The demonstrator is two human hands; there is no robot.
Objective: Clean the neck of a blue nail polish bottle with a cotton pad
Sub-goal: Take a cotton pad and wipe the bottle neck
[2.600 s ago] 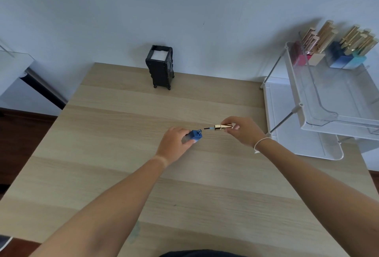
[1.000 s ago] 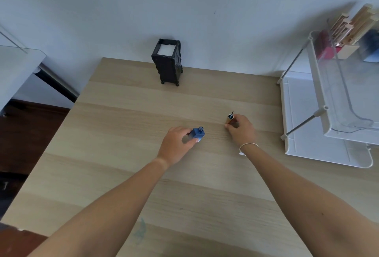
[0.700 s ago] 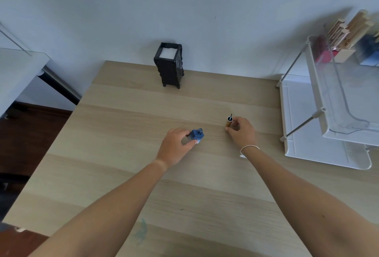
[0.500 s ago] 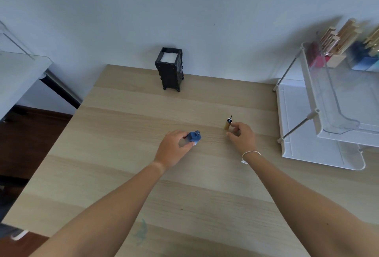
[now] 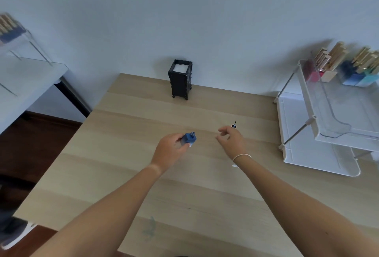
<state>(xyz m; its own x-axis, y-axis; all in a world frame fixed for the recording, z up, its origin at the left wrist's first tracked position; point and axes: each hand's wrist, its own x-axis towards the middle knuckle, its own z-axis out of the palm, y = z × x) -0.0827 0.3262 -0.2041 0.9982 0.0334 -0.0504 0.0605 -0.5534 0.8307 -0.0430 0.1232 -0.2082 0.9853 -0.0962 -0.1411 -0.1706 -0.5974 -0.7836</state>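
Note:
The blue nail polish bottle (image 5: 189, 138) stands uncapped on the wooden table (image 5: 127, 174), its neck pointing up. My left hand (image 5: 171, 151) grips its body from the left. The bottle's cap with its brush (image 5: 234, 126) stands upright on the table behind my right hand (image 5: 230, 140), brush tip up. That hand hovers just in front of the cap with fingers loosely apart, holding nothing. A black holder (image 5: 180, 78) with white cotton pads inside stands at the table's far edge by the wall.
A white two-tier tray rack (image 5: 320, 133) sits at the table's right, with several nail polish bottles (image 5: 336, 66) on its upper tier. A white side table (image 5: 24, 84) stands to the left. A faint bluish stain (image 5: 149, 230) marks the table's near edge.
My right hand set the cap with its brush upright on the table, let go, and drew slightly back. My left hand kept hold of the blue bottle.

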